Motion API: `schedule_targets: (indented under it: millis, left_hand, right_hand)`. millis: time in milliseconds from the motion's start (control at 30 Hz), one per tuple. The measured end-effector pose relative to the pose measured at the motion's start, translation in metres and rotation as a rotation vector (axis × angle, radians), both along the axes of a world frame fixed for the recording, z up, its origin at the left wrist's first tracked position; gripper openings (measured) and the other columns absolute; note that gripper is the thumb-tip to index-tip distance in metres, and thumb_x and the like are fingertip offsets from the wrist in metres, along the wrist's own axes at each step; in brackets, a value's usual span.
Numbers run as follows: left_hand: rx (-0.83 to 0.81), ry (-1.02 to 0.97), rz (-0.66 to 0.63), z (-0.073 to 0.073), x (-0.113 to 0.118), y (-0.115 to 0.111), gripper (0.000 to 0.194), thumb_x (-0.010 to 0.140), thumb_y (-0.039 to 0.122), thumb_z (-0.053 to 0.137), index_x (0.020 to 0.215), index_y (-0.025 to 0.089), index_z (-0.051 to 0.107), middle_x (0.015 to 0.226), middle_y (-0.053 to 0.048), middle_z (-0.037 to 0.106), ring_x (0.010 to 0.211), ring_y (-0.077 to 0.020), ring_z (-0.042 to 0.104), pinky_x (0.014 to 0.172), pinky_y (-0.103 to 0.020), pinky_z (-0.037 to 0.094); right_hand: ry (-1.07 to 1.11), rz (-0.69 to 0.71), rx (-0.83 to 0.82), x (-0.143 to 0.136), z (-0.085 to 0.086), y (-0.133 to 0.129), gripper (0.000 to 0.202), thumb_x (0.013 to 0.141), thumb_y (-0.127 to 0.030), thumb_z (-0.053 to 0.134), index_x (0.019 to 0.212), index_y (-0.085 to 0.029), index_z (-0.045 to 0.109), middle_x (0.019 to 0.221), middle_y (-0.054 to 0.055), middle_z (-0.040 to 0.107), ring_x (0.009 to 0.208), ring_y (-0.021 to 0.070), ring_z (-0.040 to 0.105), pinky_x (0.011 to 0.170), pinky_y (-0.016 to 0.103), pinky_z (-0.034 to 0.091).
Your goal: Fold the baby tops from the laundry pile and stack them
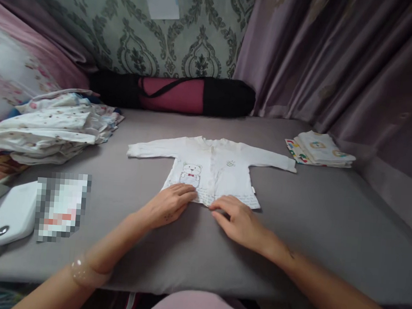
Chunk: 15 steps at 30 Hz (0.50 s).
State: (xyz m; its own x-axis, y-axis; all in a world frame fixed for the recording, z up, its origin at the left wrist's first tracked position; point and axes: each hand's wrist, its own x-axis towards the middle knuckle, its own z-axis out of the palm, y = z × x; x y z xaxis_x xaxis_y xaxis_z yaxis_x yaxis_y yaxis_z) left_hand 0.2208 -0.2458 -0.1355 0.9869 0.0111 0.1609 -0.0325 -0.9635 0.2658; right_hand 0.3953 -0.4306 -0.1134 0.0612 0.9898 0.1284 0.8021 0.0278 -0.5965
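Observation:
A small white baby shirt (222,174) lies spread out, front side up, with both sleeves stretched sideways. A bear print shows on its left half and a small striped print on its right. My left hand (170,204) rests on the lower left of the shirt, its fingers laid flat over the hem. At the middle of the hem, my right hand (238,220) has thumb and forefinger closed on the cloth edge. The hem corner under my left hand is hidden.
Loose clothes (56,125) are heaped at the left; folded clothes (321,148) lie at the right. A white power bank (13,216) with a cable sits near left beside a blurred packet (64,206). Along the back wall runs a black and pink bag (175,95).

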Motion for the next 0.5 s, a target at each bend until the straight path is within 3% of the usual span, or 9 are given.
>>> schedule_targets:
  millis: [133, 233, 400, 500]
  left_hand:
    - [-0.082, 0.004, 0.015, 0.001, 0.015, -0.023, 0.026, 0.098, 0.022, 0.036, 0.117, 0.019, 0.054, 0.111, -0.01, 0.062, 0.104, -0.0205, 0.059, 0.09, -0.035, 0.049]
    - [-0.09, 0.022, 0.075, -0.003, 0.022, -0.027, 0.02, 0.097, 0.026, 0.04, 0.108, 0.018, 0.054, 0.1, -0.008, 0.062, 0.093, -0.0201, 0.059, 0.082, -0.033, 0.049]
    - [-0.037, 0.026, 0.154, -0.008, 0.03, -0.026, 0.021, 0.097, 0.034, 0.041, 0.101, 0.019, 0.055, 0.092, -0.007, 0.062, 0.088, -0.0198, 0.058, 0.077, -0.032, 0.048]
    - [0.018, 0.002, 0.128, -0.007, 0.036, -0.029, 0.028, 0.1, 0.033, 0.034, 0.1, 0.019, 0.059, 0.089, -0.006, 0.062, 0.085, -0.0187, 0.057, 0.075, -0.03, 0.047]
  right_hand:
    - [-0.075, -0.07, 0.04, 0.006, -0.02, 0.027, 0.023, 0.081, -0.02, 0.064, 0.103, -0.02, 0.06, 0.1, 0.006, 0.064, 0.097, 0.0208, 0.057, 0.086, 0.034, 0.046]
    - [0.052, -0.102, 0.001, 0.014, -0.03, 0.037, 0.008, 0.083, -0.022, 0.058, 0.089, -0.019, 0.063, 0.088, 0.003, 0.063, 0.081, 0.0163, 0.058, 0.076, 0.029, 0.046]
    - [0.494, -0.213, -0.105, 0.029, -0.025, 0.043, 0.026, 0.086, -0.038, 0.051, 0.08, -0.017, 0.066, 0.071, 0.0, 0.063, 0.067, 0.0132, 0.056, 0.064, 0.025, 0.044]
    - [0.607, -0.265, -0.124, 0.034, -0.019, 0.044, 0.032, 0.084, -0.045, 0.054, 0.08, -0.016, 0.066, 0.066, -0.002, 0.06, 0.062, 0.0123, 0.054, 0.06, 0.024, 0.043]
